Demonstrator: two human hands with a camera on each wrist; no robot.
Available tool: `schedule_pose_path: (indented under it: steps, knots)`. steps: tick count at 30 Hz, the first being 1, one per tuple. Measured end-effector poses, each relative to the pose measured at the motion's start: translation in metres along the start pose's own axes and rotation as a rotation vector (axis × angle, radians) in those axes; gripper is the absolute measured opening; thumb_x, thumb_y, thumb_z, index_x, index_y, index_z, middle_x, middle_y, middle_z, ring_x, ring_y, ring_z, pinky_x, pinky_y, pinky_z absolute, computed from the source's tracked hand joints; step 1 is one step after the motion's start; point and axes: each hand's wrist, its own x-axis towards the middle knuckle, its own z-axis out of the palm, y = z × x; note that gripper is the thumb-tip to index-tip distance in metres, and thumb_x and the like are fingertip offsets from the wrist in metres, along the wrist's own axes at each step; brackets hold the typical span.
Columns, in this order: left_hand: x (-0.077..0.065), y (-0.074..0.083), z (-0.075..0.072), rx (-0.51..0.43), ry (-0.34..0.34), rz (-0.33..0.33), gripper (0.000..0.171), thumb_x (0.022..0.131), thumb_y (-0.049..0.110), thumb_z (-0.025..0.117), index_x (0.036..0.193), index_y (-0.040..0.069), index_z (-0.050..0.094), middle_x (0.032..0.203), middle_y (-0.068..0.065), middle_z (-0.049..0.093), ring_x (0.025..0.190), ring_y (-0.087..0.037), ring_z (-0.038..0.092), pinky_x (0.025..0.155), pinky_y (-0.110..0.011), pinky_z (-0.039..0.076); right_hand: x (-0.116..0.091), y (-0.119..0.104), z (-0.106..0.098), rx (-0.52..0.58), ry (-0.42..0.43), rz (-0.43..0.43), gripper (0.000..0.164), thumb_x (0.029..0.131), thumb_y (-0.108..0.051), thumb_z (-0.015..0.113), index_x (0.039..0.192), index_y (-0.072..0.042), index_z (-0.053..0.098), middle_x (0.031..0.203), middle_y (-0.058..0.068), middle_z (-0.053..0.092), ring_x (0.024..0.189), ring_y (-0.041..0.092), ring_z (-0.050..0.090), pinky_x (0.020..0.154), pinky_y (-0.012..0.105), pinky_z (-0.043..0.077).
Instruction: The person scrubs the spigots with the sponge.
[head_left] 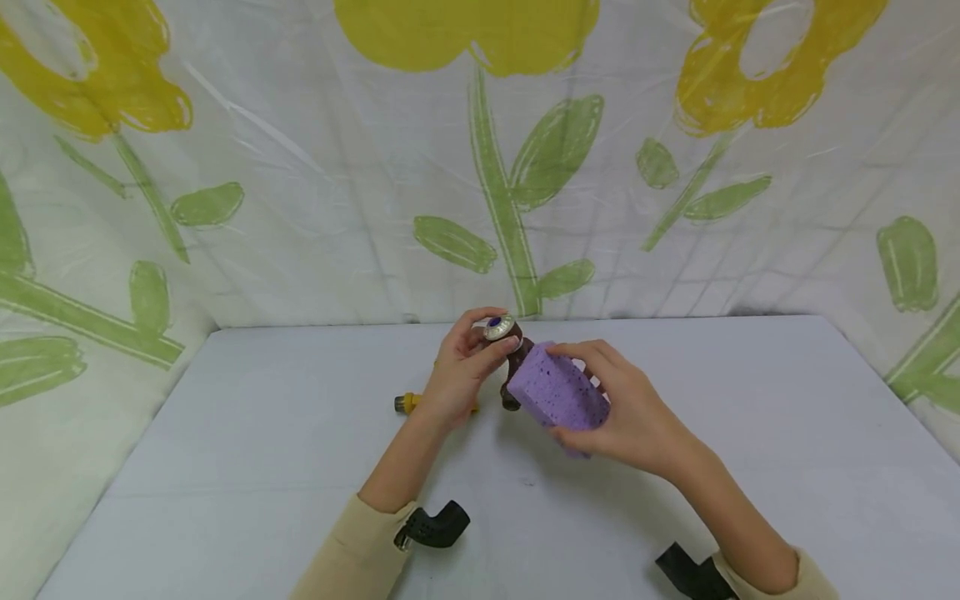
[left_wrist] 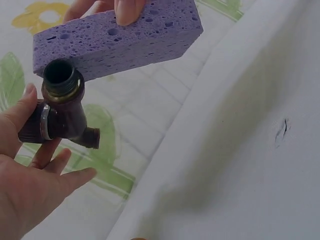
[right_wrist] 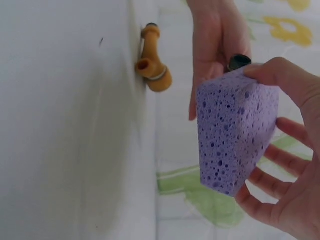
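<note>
My left hand point(head_left: 456, 379) pinches a dark brown angle valve point(left_wrist: 68, 119) by its round knob, held over the white table. The knob's silver face with a purple centre point(head_left: 498, 327) shows in the head view. In the left wrist view the valve's threaded open mouth faces the camera, and a shorter outlet points off to the side. My right hand point(head_left: 633, 412) grips a purple porous sponge point(head_left: 558, 396) between thumb and fingers. One end of the sponge is right at the valve, overlapping it in the head and left wrist views.
A yellow valve point(right_wrist: 153, 57) of similar shape lies on the white table point(head_left: 225, 467), partly behind my left hand in the head view. A white sheet with yellow flowers and green leaves point(head_left: 555, 150) hangs behind the table's back edge. Black wrist mounts point(head_left: 438, 525) sit at both sleeves.
</note>
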Motion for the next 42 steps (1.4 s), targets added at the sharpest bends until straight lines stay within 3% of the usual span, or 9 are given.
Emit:
schedule_pose_path:
  steps: [4,12,19,26,31,35,38,42]
  knots:
    - [-0.001,0.001,0.001,0.022,0.043,0.024,0.039,0.095,-0.005,0.072,0.131,0.004,0.06,0.106,-0.001,0.066,0.097,-0.01,0.07,0.091,-0.022,0.057,0.0,0.0,-0.001,-0.007,0.01,0.011,0.084,0.072,-0.013,0.096,0.146,-0.014,0.058,0.135,0.008,0.062,0.1,0.017,0.06,0.076,0.031,0.058]
    - [-0.001,0.0,0.003,0.064,0.115,0.049,0.033,0.094,-0.005,0.074,0.122,0.008,0.062,0.101,-0.003,0.06,0.084,-0.009,0.071,0.08,-0.021,0.054,0.0,-0.004,-0.006,-0.008,0.032,-0.024,0.083,0.071,-0.012,0.096,0.145,-0.015,0.058,0.131,0.007,0.063,0.098,0.016,0.059,0.074,0.028,0.057]
    - [-0.002,-0.001,0.004,0.04,0.123,0.06,0.035,0.093,-0.008,0.074,0.123,0.004,0.06,0.098,-0.002,0.059,0.084,-0.008,0.071,0.078,-0.021,0.057,-0.001,-0.007,-0.008,-0.01,0.045,-0.03,0.084,0.07,-0.012,0.097,0.145,-0.015,0.06,0.13,0.005,0.063,0.097,0.014,0.059,0.073,0.027,0.056]
    - [-0.002,0.001,0.004,0.02,0.124,0.016,0.031,0.096,-0.006,0.072,0.122,0.004,0.059,0.101,-0.004,0.062,0.084,-0.009,0.07,0.072,-0.023,0.061,-0.001,-0.011,-0.007,0.009,0.043,-0.039,0.084,0.07,-0.012,0.097,0.145,-0.016,0.059,0.13,0.005,0.063,0.096,0.013,0.058,0.073,0.027,0.056]
    - [0.0,0.002,0.001,0.031,0.105,-0.021,0.032,0.098,-0.002,0.072,0.126,0.007,0.058,0.102,-0.005,0.07,0.084,-0.012,0.069,0.073,-0.025,0.061,-0.001,-0.009,-0.01,-0.018,0.088,-0.047,0.085,0.067,-0.01,0.097,0.143,-0.015,0.061,0.128,0.006,0.063,0.093,0.014,0.058,0.071,0.026,0.056]
    - [0.001,0.004,-0.002,0.042,0.086,-0.043,0.036,0.099,-0.003,0.07,0.133,0.003,0.058,0.106,-0.009,0.074,0.085,-0.013,0.071,0.077,-0.028,0.062,-0.001,-0.005,-0.012,-0.048,0.105,-0.032,0.085,0.068,-0.01,0.096,0.144,-0.014,0.06,0.129,0.007,0.062,0.093,0.014,0.058,0.07,0.027,0.056]
    - [0.001,0.006,-0.004,0.045,0.05,-0.052,0.046,0.099,-0.007,0.067,0.143,-0.002,0.055,0.115,-0.017,0.073,0.089,-0.014,0.072,0.08,-0.03,0.063,-0.001,-0.002,-0.018,-0.077,0.133,-0.006,0.084,0.069,-0.01,0.096,0.144,-0.012,0.059,0.129,0.01,0.062,0.093,0.015,0.056,0.069,0.027,0.055]
    - [0.001,0.008,-0.006,0.034,-0.018,-0.064,0.055,0.098,-0.01,0.066,0.15,0.001,0.053,0.127,-0.024,0.069,0.097,-0.015,0.073,0.082,-0.032,0.064,-0.002,0.003,-0.029,-0.11,0.183,0.036,0.084,0.07,-0.007,0.095,0.145,-0.01,0.057,0.127,0.013,0.061,0.093,0.017,0.053,0.069,0.027,0.052]
